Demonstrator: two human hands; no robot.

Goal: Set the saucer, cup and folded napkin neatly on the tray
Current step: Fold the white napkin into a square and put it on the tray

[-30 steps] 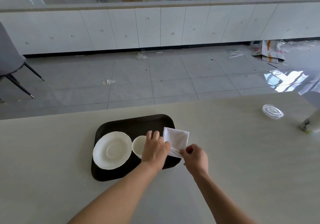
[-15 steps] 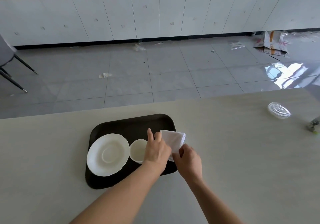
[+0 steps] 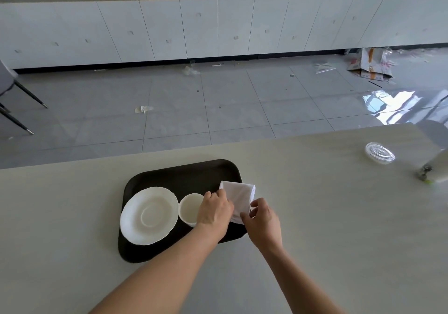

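Note:
A dark tray (image 3: 179, 175) lies on the pale table. On its left part rests a white saucer (image 3: 148, 215). Just right of the saucer stands a small white cup (image 3: 190, 207), upright and empty. A folded white napkin (image 3: 239, 195) lies over the tray's right edge, partly off it. My left hand (image 3: 214, 210) presses on the napkin's left side, covering part of it and touching the cup's right rim. My right hand (image 3: 261, 221) pinches the napkin's near right corner.
A clear plastic lid (image 3: 379, 153) lies at the table's far right, next to a blurred whitish object (image 3: 434, 172) at the frame edge. Beyond the table's far edge is a tiled floor with scraps, white cabinets and a chair's legs (image 3: 17, 110).
The napkin has been folded narrower and now looks rolled at its far right edge. Both hands stay on it, closer together. The camera view has shifted a little.

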